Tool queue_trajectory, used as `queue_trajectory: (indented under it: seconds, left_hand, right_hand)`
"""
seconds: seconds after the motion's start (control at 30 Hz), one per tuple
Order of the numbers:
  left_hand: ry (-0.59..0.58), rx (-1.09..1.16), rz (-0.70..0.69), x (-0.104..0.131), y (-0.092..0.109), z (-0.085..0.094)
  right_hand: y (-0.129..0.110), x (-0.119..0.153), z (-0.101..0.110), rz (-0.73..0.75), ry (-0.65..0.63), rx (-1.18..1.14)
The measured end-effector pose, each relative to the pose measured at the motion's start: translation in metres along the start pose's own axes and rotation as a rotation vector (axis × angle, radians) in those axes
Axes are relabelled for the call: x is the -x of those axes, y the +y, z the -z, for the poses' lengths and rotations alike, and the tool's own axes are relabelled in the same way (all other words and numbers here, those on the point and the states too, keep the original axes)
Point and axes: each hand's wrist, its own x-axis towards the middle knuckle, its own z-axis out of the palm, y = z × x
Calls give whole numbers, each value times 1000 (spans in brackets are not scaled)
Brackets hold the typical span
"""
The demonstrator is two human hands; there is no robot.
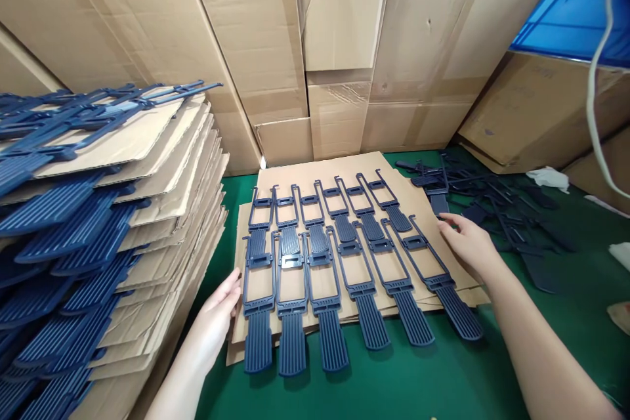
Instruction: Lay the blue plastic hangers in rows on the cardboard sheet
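A flat cardboard sheet (319, 167) lies in front of me, with further sheets beneath it. On it two rows of dark blue plastic frames with ribbed paddle ends (377, 321) are laid side by side. The front row's paddles stick out past the sheet's near edge. My left hand (216, 315) is closed at the sheet's left edge, fingers pressed together there. At the opposite edge, my right hand (465, 243) grips the cardboard between thumb and fingers. Part of each hand's fingers is hidden.
To the left rises a tall stack of cardboard sheets (162, 210) layered with blue plastic parts (93, 243). A loose pile of dark parts (512, 203) lies right on the green table (394, 387). Cardboard boxes (246, 33) wall the back. A white cable (593, 98) hangs right.
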Motion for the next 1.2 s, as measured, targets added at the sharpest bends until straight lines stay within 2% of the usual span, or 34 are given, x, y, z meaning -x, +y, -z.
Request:
queue_trajectory:
  seconds: [0.13,0.23,0.4,0.47,0.53,0.7,0.8,0.93,1.07,1.2]
  left_hand:
    - [45,108,73,4,7,-5]
    - [46,169,66,7,10,-7]
    - [-26,201,61,9,12,-12]
    - [-58,205,71,9,11,-14]
    - [-81,193,76,9,9,-16]
    - [-164,207,80,10,11,-23]
    - [-212,214,62,11,19,-27]
    - [-221,219,8,11,34,-33]
    - [-262,220,-32,13,48,-37]
    - [-269,228,-74,24,69,-38]
  right_hand:
    - [10,-7,3,-116,-129,-90]
    - [9,-7,7,-186,-221,-242]
    - [9,-4,20,-374,-457,-591]
    - [13,-3,23,-411,-565,-752]
    - [16,-2,23,-410,-611,-863]
    - [21,-5,22,-383,-603,-894]
    - [20,-9,24,-387,-616,-899]
    - [17,-12,30,-434,-596,-963]
    - [15,-11,44,-439,-570,-1012]
    - [12,-13,68,-410,-524,-961]
